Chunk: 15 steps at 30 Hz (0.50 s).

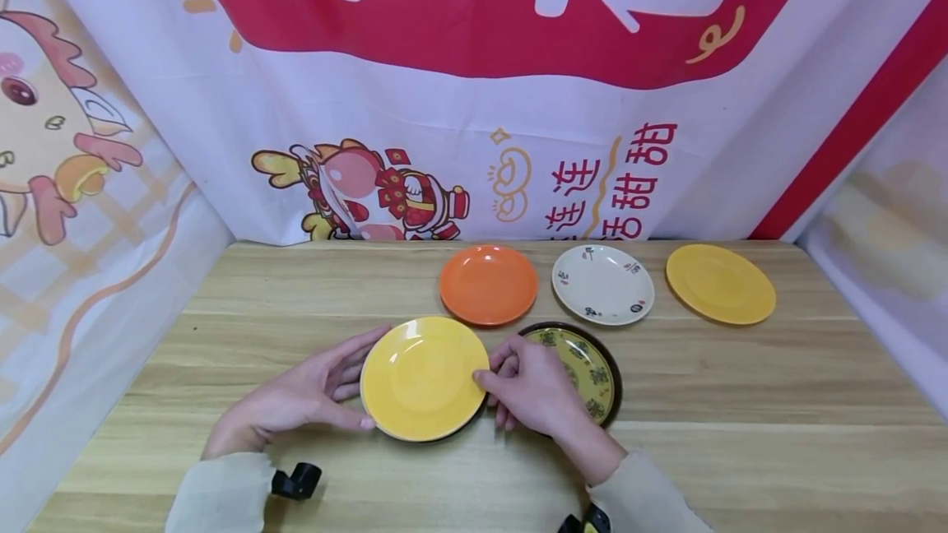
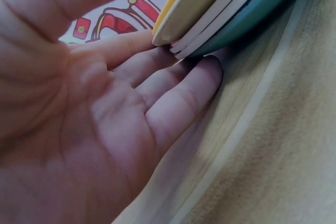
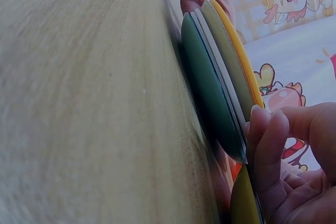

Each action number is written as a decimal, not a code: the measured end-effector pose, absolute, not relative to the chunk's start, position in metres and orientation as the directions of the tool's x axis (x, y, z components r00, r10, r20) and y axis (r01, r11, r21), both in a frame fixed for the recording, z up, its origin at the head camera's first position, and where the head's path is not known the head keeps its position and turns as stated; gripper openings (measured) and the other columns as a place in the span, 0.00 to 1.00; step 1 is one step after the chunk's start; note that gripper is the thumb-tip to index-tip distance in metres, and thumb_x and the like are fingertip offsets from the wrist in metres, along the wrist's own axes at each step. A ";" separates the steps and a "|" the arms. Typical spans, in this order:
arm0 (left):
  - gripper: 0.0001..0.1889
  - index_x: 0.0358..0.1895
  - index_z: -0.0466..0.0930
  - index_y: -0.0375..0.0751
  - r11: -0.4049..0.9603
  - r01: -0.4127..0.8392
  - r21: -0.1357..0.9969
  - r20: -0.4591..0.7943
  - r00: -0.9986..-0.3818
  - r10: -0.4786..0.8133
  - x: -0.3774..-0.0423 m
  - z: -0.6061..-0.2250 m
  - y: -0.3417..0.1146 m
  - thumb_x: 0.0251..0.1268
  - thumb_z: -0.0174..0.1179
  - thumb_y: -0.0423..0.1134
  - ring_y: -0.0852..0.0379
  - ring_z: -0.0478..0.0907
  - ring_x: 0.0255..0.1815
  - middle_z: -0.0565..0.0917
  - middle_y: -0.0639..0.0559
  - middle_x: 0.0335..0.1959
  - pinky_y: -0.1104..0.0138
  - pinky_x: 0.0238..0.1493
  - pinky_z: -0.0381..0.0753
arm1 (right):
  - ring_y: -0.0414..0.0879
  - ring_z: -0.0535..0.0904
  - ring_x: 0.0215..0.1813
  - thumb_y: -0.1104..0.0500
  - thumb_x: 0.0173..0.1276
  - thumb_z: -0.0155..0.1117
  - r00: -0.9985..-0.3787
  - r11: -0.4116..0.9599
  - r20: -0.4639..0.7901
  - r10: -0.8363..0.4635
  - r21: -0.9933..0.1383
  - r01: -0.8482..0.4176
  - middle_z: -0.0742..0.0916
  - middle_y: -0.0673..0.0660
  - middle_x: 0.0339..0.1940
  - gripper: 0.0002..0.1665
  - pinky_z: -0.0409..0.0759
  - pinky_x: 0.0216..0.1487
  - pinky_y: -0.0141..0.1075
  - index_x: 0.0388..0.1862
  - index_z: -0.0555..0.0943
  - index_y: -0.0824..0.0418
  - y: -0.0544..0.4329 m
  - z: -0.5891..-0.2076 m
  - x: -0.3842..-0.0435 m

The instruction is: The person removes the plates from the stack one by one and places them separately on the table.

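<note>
Right grip [image 1: 538, 387] pinching yellow plate [image 1: 425, 379], atop stacked plates [image 3: 210, 85]; left grip [image 1: 314, 393] relaxed, at their edge

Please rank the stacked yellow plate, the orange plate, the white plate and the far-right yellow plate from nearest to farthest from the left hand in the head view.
1. Stacked yellow plate: just right of the left hand.
2. Orange plate: left end of the back row.
3. White plate: middle of that row.
4. Far-right yellow plate: right end of that row.
</note>
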<state>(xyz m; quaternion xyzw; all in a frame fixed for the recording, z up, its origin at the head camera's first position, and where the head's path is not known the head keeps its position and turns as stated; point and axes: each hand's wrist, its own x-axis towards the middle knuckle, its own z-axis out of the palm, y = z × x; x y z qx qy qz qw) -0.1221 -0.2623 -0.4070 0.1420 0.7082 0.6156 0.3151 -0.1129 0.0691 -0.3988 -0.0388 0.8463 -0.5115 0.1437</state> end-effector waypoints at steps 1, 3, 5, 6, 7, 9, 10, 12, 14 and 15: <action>0.59 0.90 0.45 0.48 0.202 -0.187 0.961 -0.272 -0.761 0.589 -0.122 -0.407 -0.262 0.61 0.77 0.29 0.37 0.62 0.86 0.52 0.38 0.90 0.69 0.76 0.77 | 0.44 0.83 0.16 0.55 0.71 0.76 -0.956 0.473 -0.202 -0.214 -0.878 0.079 0.88 0.53 0.22 0.13 0.84 0.18 0.37 0.44 0.82 0.60 0.069 -0.399 -0.113; 0.59 0.90 0.46 0.48 0.202 -0.189 0.961 -0.273 -0.761 0.589 -0.122 -0.407 -0.262 0.62 0.77 0.29 0.37 0.62 0.86 0.53 0.38 0.90 0.68 0.76 0.77 | 0.44 0.83 0.16 0.55 0.71 0.76 -0.956 0.466 -0.199 -0.217 -0.881 0.078 0.88 0.53 0.23 0.13 0.84 0.18 0.37 0.44 0.82 0.60 0.070 -0.398 -0.113; 0.59 0.90 0.46 0.49 0.203 -0.186 0.961 -0.272 -0.762 0.588 -0.122 -0.407 -0.262 0.61 0.77 0.29 0.37 0.63 0.86 0.53 0.38 0.90 0.68 0.75 0.78 | 0.44 0.83 0.16 0.56 0.71 0.76 -0.956 0.457 -0.198 -0.215 -0.886 0.081 0.88 0.54 0.23 0.13 0.85 0.18 0.38 0.44 0.82 0.61 0.071 -0.398 -0.114; 0.59 0.90 0.46 0.49 0.205 -0.183 0.961 -0.271 -0.762 0.588 -0.122 -0.407 -0.262 0.61 0.77 0.29 0.37 0.63 0.86 0.53 0.38 0.90 0.68 0.75 0.78 | 0.44 0.83 0.17 0.56 0.71 0.76 -0.957 0.451 -0.197 -0.213 -0.889 0.083 0.88 0.54 0.23 0.13 0.85 0.19 0.39 0.44 0.82 0.61 0.071 -0.398 -0.114; 0.59 0.90 0.46 0.49 0.206 -0.180 0.962 -0.269 -0.763 0.589 -0.122 -0.407 -0.262 0.61 0.77 0.29 0.37 0.63 0.86 0.53 0.38 0.90 0.68 0.75 0.78 | 0.44 0.83 0.17 0.56 0.71 0.76 -0.958 0.443 -0.195 -0.211 -0.892 0.084 0.88 0.55 0.23 0.13 0.86 0.19 0.39 0.44 0.82 0.61 0.072 -0.398 -0.114; 0.59 0.90 0.46 0.49 0.206 -0.173 0.963 -0.263 -0.764 0.589 -0.122 -0.407 -0.262 0.61 0.78 0.29 0.37 0.62 0.86 0.53 0.38 0.90 0.69 0.75 0.77 | 0.45 0.83 0.17 0.56 0.71 0.76 -0.959 0.432 -0.197 -0.204 -0.897 0.092 0.88 0.55 0.24 0.13 0.86 0.19 0.40 0.45 0.82 0.61 0.073 -0.397 -0.115; 0.60 0.90 0.46 0.48 0.206 -0.170 0.964 -0.261 -0.764 0.590 -0.122 -0.407 -0.262 0.61 0.78 0.29 0.37 0.62 0.86 0.53 0.38 0.90 0.69 0.75 0.77 | 0.45 0.83 0.18 0.56 0.71 0.76 -0.959 0.425 -0.197 -0.202 -0.900 0.095 0.88 0.56 0.25 0.13 0.86 0.20 0.40 0.45 0.82 0.60 0.073 -0.397 -0.115; 0.59 0.90 0.46 0.48 0.207 -0.170 0.964 -0.261 -0.766 0.587 -0.122 -0.407 -0.262 0.61 0.78 0.29 0.37 0.61 0.87 0.53 0.38 0.90 0.70 0.75 0.77 | 0.46 0.84 0.18 0.56 0.71 0.76 -0.960 0.407 -0.193 -0.201 -0.908 0.097 0.89 0.57 0.26 0.13 0.86 0.20 0.40 0.45 0.82 0.61 0.074 -0.397 -0.115; 0.59 0.90 0.47 0.48 0.206 -0.172 0.963 -0.262 -0.768 0.584 -0.122 -0.407 -0.262 0.61 0.78 0.29 0.38 0.60 0.87 0.53 0.39 0.90 0.71 0.76 0.76 | 0.46 0.84 0.19 0.57 0.71 0.76 -0.961 0.388 -0.189 -0.200 -0.916 0.099 0.89 0.57 0.26 0.12 0.86 0.20 0.40 0.44 0.82 0.61 0.075 -0.398 -0.116; 0.59 0.90 0.47 0.48 0.206 -0.175 0.963 -0.264 -0.768 0.584 -0.122 -0.407 -0.262 0.61 0.78 0.30 0.38 0.61 0.87 0.53 0.39 0.90 0.70 0.76 0.76 | 0.46 0.84 0.19 0.57 0.71 0.76 -0.962 0.376 -0.184 -0.201 -0.922 0.098 0.89 0.58 0.26 0.12 0.86 0.20 0.40 0.44 0.82 0.61 0.076 -0.398 -0.117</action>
